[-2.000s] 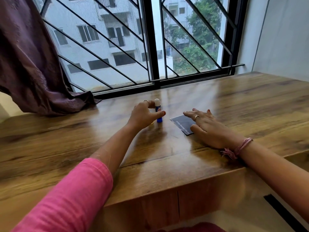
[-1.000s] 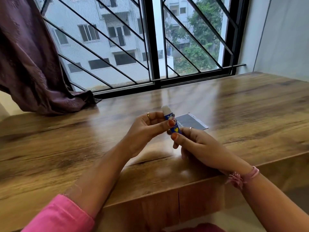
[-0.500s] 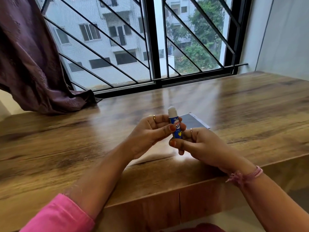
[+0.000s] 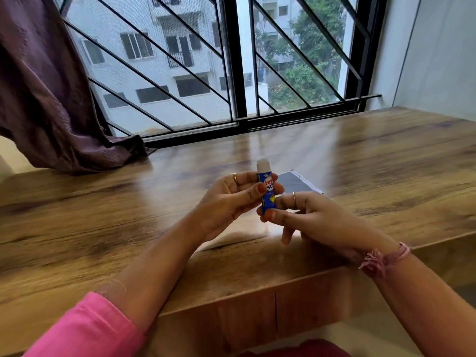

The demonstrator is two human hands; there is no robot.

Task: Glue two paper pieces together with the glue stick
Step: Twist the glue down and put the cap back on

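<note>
A small blue glue stick [image 4: 266, 188] with a white cap is upright above the table, held between both hands. My left hand [image 4: 231, 199] grips its upper body with thumb and fingers. My right hand [image 4: 306, 217] pinches its lower end between thumb and forefinger. Behind the hands a dark grey paper piece [image 4: 296, 182] with a white edge lies flat on the wooden table [image 4: 128, 215]; my right hand hides its near part. I cannot tell whether it is one sheet or two.
A barred window [image 4: 239, 73] runs along the table's far edge. A purple curtain [image 4: 51, 99] drapes onto the table at the far left. A white wall stands at the right. The table's front edge runs below my wrists.
My left hand picked the glue stick up off the table and brought it nearer. My right hand left the paper and took hold of the stick's lower end.
</note>
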